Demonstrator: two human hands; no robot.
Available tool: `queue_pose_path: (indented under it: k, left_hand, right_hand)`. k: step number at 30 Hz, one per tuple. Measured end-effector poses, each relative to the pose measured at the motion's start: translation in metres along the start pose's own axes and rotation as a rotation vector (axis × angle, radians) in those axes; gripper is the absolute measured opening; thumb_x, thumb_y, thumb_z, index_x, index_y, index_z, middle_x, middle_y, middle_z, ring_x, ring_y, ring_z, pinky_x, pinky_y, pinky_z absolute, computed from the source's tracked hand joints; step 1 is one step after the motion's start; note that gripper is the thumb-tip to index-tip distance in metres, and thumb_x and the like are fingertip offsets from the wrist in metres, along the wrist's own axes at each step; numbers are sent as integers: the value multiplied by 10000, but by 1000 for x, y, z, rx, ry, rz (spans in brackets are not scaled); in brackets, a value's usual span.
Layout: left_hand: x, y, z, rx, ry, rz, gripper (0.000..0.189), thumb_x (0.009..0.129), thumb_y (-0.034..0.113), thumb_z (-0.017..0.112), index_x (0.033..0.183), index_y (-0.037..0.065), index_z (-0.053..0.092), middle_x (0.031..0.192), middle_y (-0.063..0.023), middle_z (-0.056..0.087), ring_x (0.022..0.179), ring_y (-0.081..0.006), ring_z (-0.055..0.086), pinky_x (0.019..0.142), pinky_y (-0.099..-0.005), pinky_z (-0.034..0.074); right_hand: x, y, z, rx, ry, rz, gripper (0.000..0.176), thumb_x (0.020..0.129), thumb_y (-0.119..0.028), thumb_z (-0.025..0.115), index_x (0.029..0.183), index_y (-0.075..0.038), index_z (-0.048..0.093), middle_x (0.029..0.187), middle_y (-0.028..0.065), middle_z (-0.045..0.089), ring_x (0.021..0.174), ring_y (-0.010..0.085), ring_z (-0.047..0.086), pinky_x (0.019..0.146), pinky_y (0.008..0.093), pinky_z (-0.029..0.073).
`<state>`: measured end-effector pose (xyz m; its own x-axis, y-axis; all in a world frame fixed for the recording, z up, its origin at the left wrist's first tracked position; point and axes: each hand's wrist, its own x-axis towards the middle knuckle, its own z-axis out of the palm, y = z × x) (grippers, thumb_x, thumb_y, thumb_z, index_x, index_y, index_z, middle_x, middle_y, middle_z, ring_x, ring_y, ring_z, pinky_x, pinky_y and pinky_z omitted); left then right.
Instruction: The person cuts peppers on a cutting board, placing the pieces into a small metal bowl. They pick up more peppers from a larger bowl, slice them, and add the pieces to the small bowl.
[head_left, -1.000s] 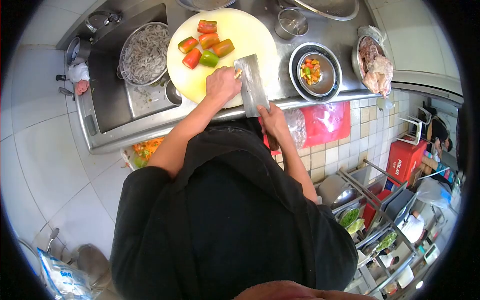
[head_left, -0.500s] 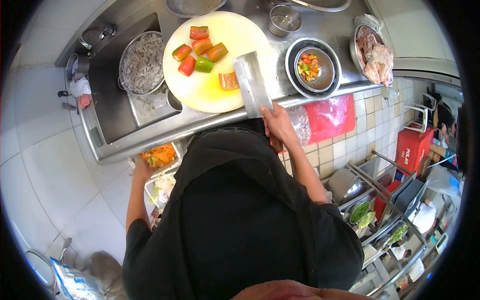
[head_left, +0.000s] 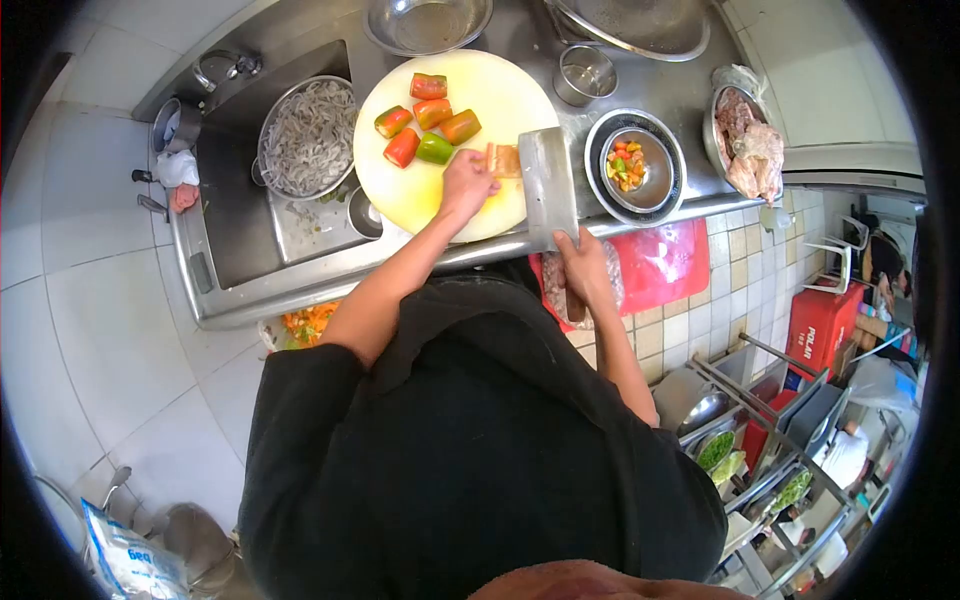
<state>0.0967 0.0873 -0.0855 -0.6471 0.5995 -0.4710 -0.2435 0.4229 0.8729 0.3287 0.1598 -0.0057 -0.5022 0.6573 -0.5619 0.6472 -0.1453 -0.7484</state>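
My right hand grips the handle of a cleaver, its broad blade lying over the right edge of the round cutting board. On the board, my left hand has curled fingers at the near left edge of an opened, flat piece of bell pepper. Whether something is between those fingers is hidden. Several red and green bell pepper pieces lie farther back on the board. To the right, a small steel bowl of diced pepper sits inside a larger bowl.
Left of the board is a sink with a pot of greyish strips. A bowl of raw meat stands at the far right. Behind are a steel basin and an empty pot. Below the counter edge are orange scraps and a red tub.
My left hand has come up from the container of orange scraps below the counter to the pepper piece on the board. The cleaver stays in my right hand. The view has shifted slightly.
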Motion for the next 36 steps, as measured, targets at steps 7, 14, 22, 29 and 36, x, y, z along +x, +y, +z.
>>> queue_pose_path:
  k: [7, 14, 22, 29, 36]
  left_hand:
    - [1, 52, -15, 418, 49, 313, 365, 877, 88, 725, 1204, -38, 622, 1004, -187, 728, 897, -302, 748, 791, -409, 601]
    - [-17, 29, -122, 991, 200, 805, 490, 759, 109, 765, 1242, 93, 683, 1131, -114, 641, 1078, -312, 601, 931, -426, 490]
    - [2, 32, -104, 1221, 179, 857, 555, 746, 104, 752, 1290, 121, 641, 1144, -92, 612, 1094, -278, 570, 928, -423, 423]
    - [-8, 41, -101, 1022, 97, 943, 521, 753, 156, 769, 1252, 93, 635, 1226, -110, 662, 1153, -293, 576, 950, -430, 416]
    - [-40, -11, -52, 616, 122, 730, 544, 754, 249, 845, 1219, 56, 639, 1171, -150, 669, 1141, -359, 611, 1003, -456, 432]
  right_hand:
    - [-19, 3, -14, -21, 111, -94, 285, 1018, -286, 643, 1057, -4, 638, 621, 45, 571, 492, 158, 575, 451, 349, 452]
    - [-40, 1, -25, -710, 260, -316, 244, 957, -283, 685, 1042, -55, 672, 799, 225, 695, 744, 439, 689, 648, 533, 531]
    - [-52, -22, -1, -711, -36, -413, 227, 918, -248, 707, 914, -33, 633, 805, 236, 691, 809, 463, 682, 705, 558, 533]
    - [-65, 3, 5, -548, 164, -364, 232, 945, -248, 677, 910, -23, 635, 798, 267, 685, 791, 483, 676, 702, 580, 526]
    - [-61, 31, -1, -585, 160, -268, 245, 983, -257, 633, 927, -18, 631, 749, 293, 672, 755, 504, 674, 693, 599, 526]
